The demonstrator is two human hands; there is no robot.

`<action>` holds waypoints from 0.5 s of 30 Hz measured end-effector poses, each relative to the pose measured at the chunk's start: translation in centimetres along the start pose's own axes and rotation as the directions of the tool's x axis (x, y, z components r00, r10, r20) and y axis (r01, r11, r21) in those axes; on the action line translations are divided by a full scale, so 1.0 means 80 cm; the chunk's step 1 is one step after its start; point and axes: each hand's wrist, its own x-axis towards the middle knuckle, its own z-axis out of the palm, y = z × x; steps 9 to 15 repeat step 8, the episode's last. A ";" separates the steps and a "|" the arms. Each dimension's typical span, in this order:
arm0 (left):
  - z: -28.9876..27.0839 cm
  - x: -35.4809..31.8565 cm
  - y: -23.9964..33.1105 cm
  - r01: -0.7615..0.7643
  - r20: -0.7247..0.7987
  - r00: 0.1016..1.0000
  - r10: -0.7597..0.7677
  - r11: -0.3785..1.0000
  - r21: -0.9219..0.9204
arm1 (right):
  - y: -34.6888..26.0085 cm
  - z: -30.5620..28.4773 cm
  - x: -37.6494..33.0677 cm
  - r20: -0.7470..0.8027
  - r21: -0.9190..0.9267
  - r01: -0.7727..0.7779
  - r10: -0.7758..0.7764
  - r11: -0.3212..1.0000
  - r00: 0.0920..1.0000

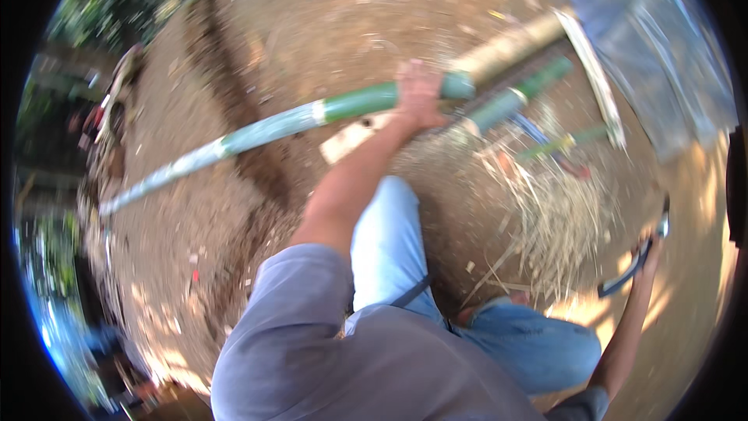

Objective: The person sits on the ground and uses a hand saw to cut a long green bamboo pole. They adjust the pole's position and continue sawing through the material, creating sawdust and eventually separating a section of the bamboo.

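Observation:
A long green bamboo pole [358, 104] with pale joints slants from the far left up to the middle. My left hand [419, 95] lies over its thicker right end, fingers wrapped round it. Out to the right, my right hand [649, 251] grips a dark, curved hand tool [623, 274] with a shiny metal part. Blur hides what kind of tool it is. A pale wooden block [351, 139] lies under the pole beside my left forearm. Right of that hand lies a shorter green bamboo piece [514, 97].
A yellowish bamboo pole [510, 47] lies behind the green one. A split pale strip [594, 70] lies beside a clear plastic sheet [654, 54]. Bamboo shavings [553, 226] are heaped before my knees. A blue-and-red tool [538, 132] rests near them. A shallow trench [222, 86] crosses the dirt at left.

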 end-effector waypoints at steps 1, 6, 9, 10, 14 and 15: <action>0.003 0.009 0.017 -0.047 -0.007 0.999 0.046 0.998 -0.032 | 0.043 -0.019 0.026 -0.042 -0.067 -0.007 0.004 0.998 0.999; 0.053 -0.033 -0.027 -0.075 -0.071 0.995 0.066 0.989 -0.130 | 0.238 0.053 0.087 -0.053 -0.428 -0.075 0.058 0.901 0.997; 0.062 -0.049 -0.034 -0.132 -0.139 0.984 0.107 0.974 -0.182 | 0.321 0.041 0.130 0.115 -0.383 0.038 0.007 0.923 0.993; 0.062 -0.049 -0.034 -0.132 -0.139 0.984 0.107 0.974 -0.182 | 0.321 0.041 0.130 0.115 -0.383 0.038 0.007 0.923 0.993; 0.062 -0.049 -0.034 -0.132 -0.139 0.984 0.107 0.974 -0.182 | 0.321 0.041 0.130 0.115 -0.383 0.038 0.007 0.923 0.993; 0.062 -0.049 -0.034 -0.132 -0.139 0.984 0.107 0.974 -0.182 | 0.321 0.041 0.130 0.115 -0.383 0.038 0.007 0.923 0.993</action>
